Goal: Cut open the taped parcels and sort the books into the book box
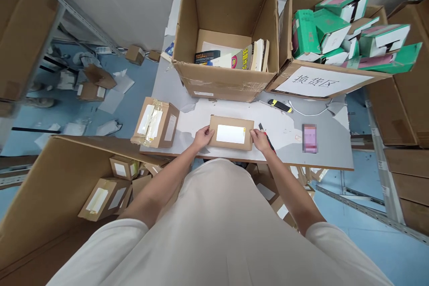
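Observation:
A small cardboard box [231, 145] with a white label on its top face is in front of me, near the table's front edge. My left hand [203, 137] grips its left end, the fingers closed on the edge. At the opposite end my right hand [260, 140] pinches the box's right side. Just beside the right hand lies a dark utility knife with red on it [262, 128], partly covered by that hand. A taped carton [156, 123] stands to the left on the table.
At the back stands a large open carton [224, 78] holding books; right of it, a carton [284, 53] is heaped with green boxes. A yellow-black cutter [280, 106] and a phone-like object [309, 138] lie on the table [331, 154]. A big bin [43, 196] with parcels sits lower left.

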`<act>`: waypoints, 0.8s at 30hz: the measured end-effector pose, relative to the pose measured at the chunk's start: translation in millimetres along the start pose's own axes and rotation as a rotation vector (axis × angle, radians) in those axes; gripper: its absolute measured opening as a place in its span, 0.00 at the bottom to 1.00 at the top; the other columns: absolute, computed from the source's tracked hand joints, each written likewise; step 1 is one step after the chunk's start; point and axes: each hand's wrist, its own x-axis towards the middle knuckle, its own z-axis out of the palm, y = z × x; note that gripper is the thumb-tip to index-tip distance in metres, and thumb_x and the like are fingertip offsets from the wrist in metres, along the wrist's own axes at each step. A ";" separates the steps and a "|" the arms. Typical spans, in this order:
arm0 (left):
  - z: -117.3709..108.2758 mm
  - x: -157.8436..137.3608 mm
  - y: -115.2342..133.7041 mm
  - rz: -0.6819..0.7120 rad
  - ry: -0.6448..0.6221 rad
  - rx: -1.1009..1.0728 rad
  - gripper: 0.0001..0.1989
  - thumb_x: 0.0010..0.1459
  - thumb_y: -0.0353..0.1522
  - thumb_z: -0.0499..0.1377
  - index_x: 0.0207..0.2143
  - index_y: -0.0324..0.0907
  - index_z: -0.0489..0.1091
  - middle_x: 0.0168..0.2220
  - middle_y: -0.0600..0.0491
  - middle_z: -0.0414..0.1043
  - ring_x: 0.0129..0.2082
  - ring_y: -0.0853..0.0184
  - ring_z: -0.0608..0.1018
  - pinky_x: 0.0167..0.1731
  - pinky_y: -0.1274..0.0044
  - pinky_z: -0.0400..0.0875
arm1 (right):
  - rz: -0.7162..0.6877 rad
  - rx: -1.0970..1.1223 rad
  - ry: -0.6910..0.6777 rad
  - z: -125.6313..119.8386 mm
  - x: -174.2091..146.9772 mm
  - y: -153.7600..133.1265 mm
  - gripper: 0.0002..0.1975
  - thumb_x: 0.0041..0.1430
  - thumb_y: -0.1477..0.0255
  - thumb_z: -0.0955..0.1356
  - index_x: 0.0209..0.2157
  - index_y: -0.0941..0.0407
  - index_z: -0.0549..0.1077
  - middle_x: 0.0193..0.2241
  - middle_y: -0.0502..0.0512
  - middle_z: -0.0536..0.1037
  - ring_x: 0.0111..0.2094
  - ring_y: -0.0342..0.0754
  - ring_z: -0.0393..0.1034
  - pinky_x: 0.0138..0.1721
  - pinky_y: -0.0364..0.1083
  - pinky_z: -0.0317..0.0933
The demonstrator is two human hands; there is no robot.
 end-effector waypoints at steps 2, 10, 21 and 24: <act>1.5 0.0 -6.6 -0.021 -0.030 -0.010 0.25 0.56 0.43 0.55 0.52 0.40 0.70 0.42 0.50 0.78 0.39 0.63 0.77 0.45 0.71 0.71 | 0.010 0.008 -0.015 3.4 -0.1 1.7 0.22 0.60 0.53 0.59 0.36 0.55 0.74 0.36 0.59 0.79 0.38 0.54 0.72 0.43 0.52 0.65; -1.3 -12.2 -29.8 -0.118 0.005 -0.169 0.27 0.58 0.38 0.53 0.59 0.40 0.63 0.54 0.46 0.71 0.50 0.62 0.75 0.53 0.68 0.67 | 0.017 0.138 -0.020 3.5 -20.5 27.8 0.26 0.62 0.59 0.57 0.57 0.57 0.65 0.52 0.62 0.73 0.45 0.51 0.73 0.50 0.53 0.65; 0.4 -44.2 -16.0 0.067 -0.017 -0.080 0.19 0.54 0.41 0.57 0.44 0.39 0.73 0.41 0.47 0.74 0.42 0.62 0.75 0.43 0.71 0.72 | -0.086 0.234 -0.133 5.2 -48.1 14.7 0.26 0.55 0.61 0.65 0.54 0.55 0.66 0.51 0.61 0.73 0.49 0.52 0.69 0.48 0.51 0.65; -6.1 -35.1 7.0 0.114 0.075 0.052 0.19 0.57 0.44 0.54 0.36 0.39 0.74 0.34 0.49 0.70 0.35 0.65 0.73 0.39 0.73 0.71 | -0.106 0.021 -0.087 -10.5 -39.0 -5.6 0.22 0.61 0.56 0.59 0.43 0.58 0.71 0.39 0.61 0.77 0.41 0.52 0.71 0.43 0.50 0.64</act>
